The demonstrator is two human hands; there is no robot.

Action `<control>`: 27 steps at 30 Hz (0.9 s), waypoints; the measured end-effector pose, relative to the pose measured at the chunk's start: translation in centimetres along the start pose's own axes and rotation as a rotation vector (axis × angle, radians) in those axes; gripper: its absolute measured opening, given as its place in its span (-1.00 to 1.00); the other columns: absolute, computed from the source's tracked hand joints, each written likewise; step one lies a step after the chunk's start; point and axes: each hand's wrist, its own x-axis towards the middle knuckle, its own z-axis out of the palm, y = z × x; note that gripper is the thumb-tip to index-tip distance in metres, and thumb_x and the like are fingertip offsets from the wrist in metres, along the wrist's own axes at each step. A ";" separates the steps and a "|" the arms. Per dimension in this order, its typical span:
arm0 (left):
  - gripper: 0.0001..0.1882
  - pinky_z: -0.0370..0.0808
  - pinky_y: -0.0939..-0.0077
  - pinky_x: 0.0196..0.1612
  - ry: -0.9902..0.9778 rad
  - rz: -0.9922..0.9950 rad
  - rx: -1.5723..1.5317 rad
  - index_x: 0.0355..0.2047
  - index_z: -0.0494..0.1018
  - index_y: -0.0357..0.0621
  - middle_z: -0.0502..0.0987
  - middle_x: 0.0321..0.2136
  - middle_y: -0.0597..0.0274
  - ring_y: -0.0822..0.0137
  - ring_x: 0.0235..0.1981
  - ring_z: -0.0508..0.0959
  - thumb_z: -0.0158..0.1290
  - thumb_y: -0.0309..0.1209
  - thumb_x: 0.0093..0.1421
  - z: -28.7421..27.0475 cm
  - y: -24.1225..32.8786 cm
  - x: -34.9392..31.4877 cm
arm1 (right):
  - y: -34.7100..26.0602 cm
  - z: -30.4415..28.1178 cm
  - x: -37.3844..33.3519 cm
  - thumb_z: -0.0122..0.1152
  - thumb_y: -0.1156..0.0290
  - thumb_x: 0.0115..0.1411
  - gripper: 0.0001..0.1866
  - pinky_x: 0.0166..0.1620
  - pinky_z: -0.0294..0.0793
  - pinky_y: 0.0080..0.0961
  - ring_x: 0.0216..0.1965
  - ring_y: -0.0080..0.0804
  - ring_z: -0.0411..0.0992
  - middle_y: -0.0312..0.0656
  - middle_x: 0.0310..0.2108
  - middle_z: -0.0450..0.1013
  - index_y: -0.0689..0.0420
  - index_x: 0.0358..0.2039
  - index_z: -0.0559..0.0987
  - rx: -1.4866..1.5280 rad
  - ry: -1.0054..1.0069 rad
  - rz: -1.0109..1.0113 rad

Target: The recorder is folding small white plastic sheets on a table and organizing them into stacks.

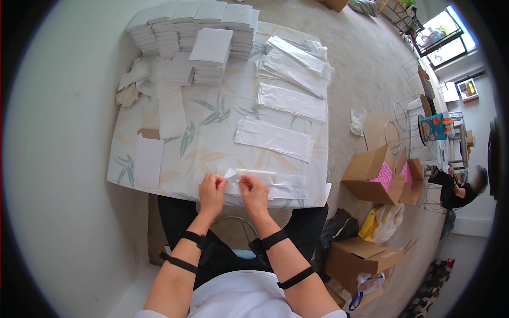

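At the table's near edge lies a long, thin white plastic sleeve (290, 188), partly see-through. My left hand (212, 193) pinches at its left end, fingertips pressed together beside a small raised white flap. A short distance to the right, my right hand (254, 196) is closed on the same end. A white strip (257, 172) shows just beyond my right fingers; whether it is inside the sleeve I cannot tell. Farther up lies another flat white sleeve (273, 139), with a pile of sleeves (291, 102) behind it. To the left of my hands rests a flat white carton (147, 164) with a brown inner flap.
Stacks of white boxes (209, 47) fill the table's far left, beside crumpled pale paper (132, 82). More sleeves (294, 66) lie far right. Cardboard boxes (371, 175) stand on the floor to the right, one holding pink wrap. A person (461, 191) sits at the far right.
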 end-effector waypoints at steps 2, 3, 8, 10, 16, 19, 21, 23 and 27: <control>-0.86 0.33 0.43 -0.28 0.021 -0.071 -0.180 -0.42 0.42 -0.13 0.42 -0.43 0.30 0.31 -0.40 0.42 0.15 -0.38 0.18 -0.5 0.2 -0.2 | 0.0 0.0 0.0 0.24 0.56 0.12 -0.81 -0.21 0.55 -0.54 -0.34 -0.44 0.60 -0.14 -0.38 0.62 0.26 -0.22 0.62 0.030 0.021 0.006; -0.85 0.34 0.50 -0.30 0.043 -0.148 -0.362 -0.40 0.42 -0.16 0.40 -0.45 0.32 0.38 -0.44 0.39 0.12 -0.38 0.22 -0.8 0.6 -0.4 | -0.1 -0.1 0.0 0.25 0.53 0.14 -0.82 -0.22 0.55 -0.54 -0.34 -0.45 0.60 -0.13 -0.39 0.61 0.25 -0.23 0.63 0.056 0.036 0.013; -0.85 0.37 0.56 -0.28 0.003 -0.175 -0.428 -0.37 0.42 -0.21 0.40 -0.44 0.32 0.45 -0.42 0.35 0.11 -0.40 0.25 -1.0 3.1 -1.5 | -2.9 -2.4 -0.1 0.24 0.32 0.19 -0.75 -0.27 0.50 -0.59 -0.39 -0.51 0.55 -0.20 -0.44 0.60 0.28 -0.28 0.65 0.195 -0.050 0.227; -0.88 0.39 0.53 -0.25 -0.022 -0.064 -0.357 -0.37 0.43 -0.25 0.45 -0.42 0.23 0.37 -0.39 0.43 0.13 -0.46 0.20 -0.2 4.8 -2.1 | -4.1 -3.6 -0.6 0.24 0.26 0.20 -0.71 -0.32 0.47 -0.61 -0.43 -0.56 0.52 -0.24 -0.46 0.59 0.28 -0.30 0.65 0.360 -0.079 0.365; -0.89 0.44 0.38 -0.33 -0.039 0.162 -0.237 -0.28 0.51 -0.20 0.45 -0.41 0.13 0.23 -0.43 0.48 0.08 -0.47 0.19 1.4 7.9 -3.8 | -1.8 -6.0 -0.9 0.27 0.19 0.13 -0.63 -0.47 0.36 -0.34 -0.61 -0.44 0.42 -0.11 -0.68 0.45 0.30 -0.54 0.55 0.081 0.149 0.228; -0.85 0.42 0.33 -0.39 0.046 -0.040 -0.090 -0.22 0.53 -0.16 0.43 -0.44 0.17 0.25 -0.49 0.47 0.05 -0.46 0.20 1.5 7.4 -4.1 | -1.4 -6.4 -0.5 0.22 0.22 0.15 -0.65 -0.43 0.38 -0.27 -0.59 -0.24 0.47 -0.02 -0.64 0.47 0.31 -0.53 0.53 -0.041 0.162 0.204; -0.83 0.41 0.33 -0.39 0.059 -0.020 -0.036 -0.20 0.54 -0.13 0.42 -0.45 0.18 0.25 -0.50 0.46 0.05 -0.46 0.21 1.9 6.4 -3.8 | -0.7 -6.1 -0.3 0.20 0.25 0.15 -0.67 -0.41 0.39 -0.23 -0.56 -0.11 0.47 0.03 -0.62 0.47 0.30 -0.53 0.52 -0.083 0.169 0.161; -0.81 0.41 0.33 -0.40 0.072 0.000 0.017 -0.17 0.54 -0.11 0.41 -0.45 0.20 0.25 -0.52 0.45 0.04 -0.45 0.21 2.1 5.6 -3.3 | -0.1 -5.8 -0.2 0.18 0.27 0.15 -0.69 -0.39 0.39 -0.19 -0.53 0.01 0.48 0.08 -0.60 0.47 0.30 -0.52 0.51 -0.125 0.177 0.117; -0.78 0.41 0.35 -0.38 0.073 -0.012 0.049 -0.14 0.54 -0.06 0.38 -0.45 0.19 0.24 -0.49 0.46 0.06 -0.45 0.20 1.9 4.5 -2.6 | 0.6 -5.2 -0.1 0.13 0.33 0.14 -0.74 -0.35 0.39 -0.10 -0.47 0.17 0.46 0.16 -0.57 0.45 0.31 -0.51 0.49 -0.169 0.222 0.097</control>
